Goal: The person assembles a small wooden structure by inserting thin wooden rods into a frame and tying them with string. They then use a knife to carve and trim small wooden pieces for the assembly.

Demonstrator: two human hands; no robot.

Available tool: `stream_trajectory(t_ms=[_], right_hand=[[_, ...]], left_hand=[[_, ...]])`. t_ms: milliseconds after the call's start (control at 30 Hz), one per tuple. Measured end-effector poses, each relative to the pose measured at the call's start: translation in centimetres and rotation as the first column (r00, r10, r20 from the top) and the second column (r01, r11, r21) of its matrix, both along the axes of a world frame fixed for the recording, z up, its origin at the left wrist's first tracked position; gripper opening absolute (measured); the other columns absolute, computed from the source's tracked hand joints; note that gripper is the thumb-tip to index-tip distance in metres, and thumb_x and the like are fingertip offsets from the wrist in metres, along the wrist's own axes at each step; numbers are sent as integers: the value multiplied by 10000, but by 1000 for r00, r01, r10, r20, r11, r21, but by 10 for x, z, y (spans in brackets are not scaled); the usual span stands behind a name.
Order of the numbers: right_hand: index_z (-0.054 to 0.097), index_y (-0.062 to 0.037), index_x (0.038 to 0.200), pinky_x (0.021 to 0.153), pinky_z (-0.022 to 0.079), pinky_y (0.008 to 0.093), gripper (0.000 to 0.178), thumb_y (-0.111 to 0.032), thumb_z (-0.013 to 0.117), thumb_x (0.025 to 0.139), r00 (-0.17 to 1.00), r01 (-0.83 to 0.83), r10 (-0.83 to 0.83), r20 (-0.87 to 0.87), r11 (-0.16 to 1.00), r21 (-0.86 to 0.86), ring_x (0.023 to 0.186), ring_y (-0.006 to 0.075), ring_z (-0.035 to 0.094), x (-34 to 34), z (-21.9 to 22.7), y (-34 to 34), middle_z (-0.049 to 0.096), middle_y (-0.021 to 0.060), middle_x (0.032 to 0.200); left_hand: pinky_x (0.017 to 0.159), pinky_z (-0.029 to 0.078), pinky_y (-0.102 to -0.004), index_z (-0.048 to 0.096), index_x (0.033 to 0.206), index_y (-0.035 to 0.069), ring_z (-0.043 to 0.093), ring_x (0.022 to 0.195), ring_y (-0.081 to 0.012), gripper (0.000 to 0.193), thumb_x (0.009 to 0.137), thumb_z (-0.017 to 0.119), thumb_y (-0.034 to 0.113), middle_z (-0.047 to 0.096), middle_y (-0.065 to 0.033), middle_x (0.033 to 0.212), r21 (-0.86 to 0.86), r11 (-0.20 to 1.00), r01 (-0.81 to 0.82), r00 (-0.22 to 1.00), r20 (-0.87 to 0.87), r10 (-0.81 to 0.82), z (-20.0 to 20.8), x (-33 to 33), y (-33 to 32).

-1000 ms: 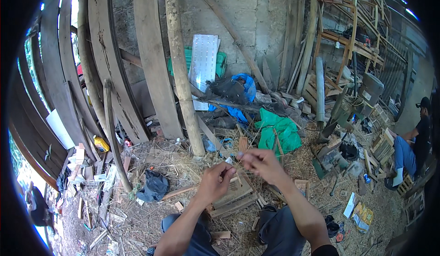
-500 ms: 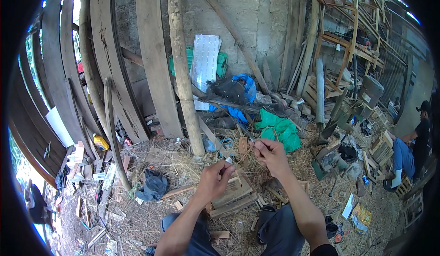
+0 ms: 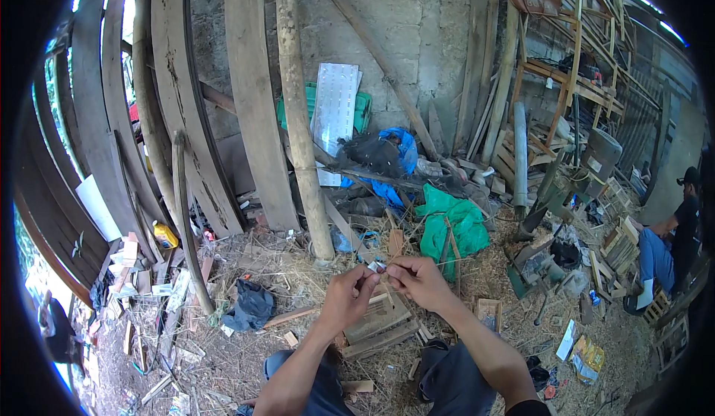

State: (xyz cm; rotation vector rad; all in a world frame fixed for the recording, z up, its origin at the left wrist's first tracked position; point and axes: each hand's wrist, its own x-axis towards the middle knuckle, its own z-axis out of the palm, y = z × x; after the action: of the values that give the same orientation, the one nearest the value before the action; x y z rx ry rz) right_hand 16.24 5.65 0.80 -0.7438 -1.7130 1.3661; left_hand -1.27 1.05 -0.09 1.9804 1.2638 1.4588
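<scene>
My left hand (image 3: 348, 294) is closed, pinching a small white piece (image 3: 373, 266) between thumb and fingertips. It looks like a small tube or cap, but its exact kind is too small to tell. My right hand (image 3: 418, 282) meets it from the other side, thumb and forefinger pressed together around something tiny that I cannot make out. Both sets of fingertips almost touch in front of me. Below them, between my legs, lies a low wooden box or block (image 3: 378, 326) on the straw-covered ground.
A green plastic bag (image 3: 456, 226) and blue sheeting (image 3: 406, 148) lie ahead by the wall. An upright pole (image 3: 299, 118) and leaning planks (image 3: 253, 96) stand left. A black bag (image 3: 249, 304) and wood scraps litter the ground. Another person (image 3: 670, 241) sits far right.
My right hand has come down and leftward to my left hand, so the fingertips that were apart are now together at the small white piece. My left hand has barely moved.
</scene>
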Motion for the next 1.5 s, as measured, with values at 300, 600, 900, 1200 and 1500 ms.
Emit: stream_trajectory(t_ms=[300,600,900,1200,1500], right_hand=[[648,24,984,505,343,210,195,-138,550,938,990,130,-134,-37,987,-90,561,44,414,2,12,5,519,-30,647],[640,-20,967,413,264,172,213,-210,546,952,941,301,-302,-154,953,-29,477,14,374,14,10,27,498,-50,644],[613,7,1019,405,244,184,266,-240,537,957,940,270,-292,-175,953,-140,457,18,329,28,21,30,481,-49,644],[643,-16,994,391,266,191,223,-206,533,955,836,437,-457,-305,889,-134,452,20,369,47,11,49,507,-38,666],[588,-4,1147,426,262,196,284,-210,519,965,951,69,-126,-282,976,-206,487,25,352,19,16,9,501,-29,665]], left_hand=[[490,404,-316,591,831,-17,535,504,-189,86,866,616,58,571,-128,603,7,1000,-7,1000,-24,7,0,-1,0],[491,403,-321,583,826,-16,531,505,-190,88,867,612,56,569,-123,613,-32,999,-21,1000,-5,21,7,3,-6],[486,409,-332,588,826,-9,547,500,-219,84,865,615,59,579,-128,622,1,1000,0,1000,3,0,2,3,-3],[479,384,-305,584,817,-19,495,483,-185,106,870,616,66,560,-115,604,15,1000,24,999,29,-24,0,0,-6],[571,427,-272,608,861,-18,529,608,-100,180,940,539,127,606,-70,689,-225,974,-9,1000,8,11,3,-3,-6]])
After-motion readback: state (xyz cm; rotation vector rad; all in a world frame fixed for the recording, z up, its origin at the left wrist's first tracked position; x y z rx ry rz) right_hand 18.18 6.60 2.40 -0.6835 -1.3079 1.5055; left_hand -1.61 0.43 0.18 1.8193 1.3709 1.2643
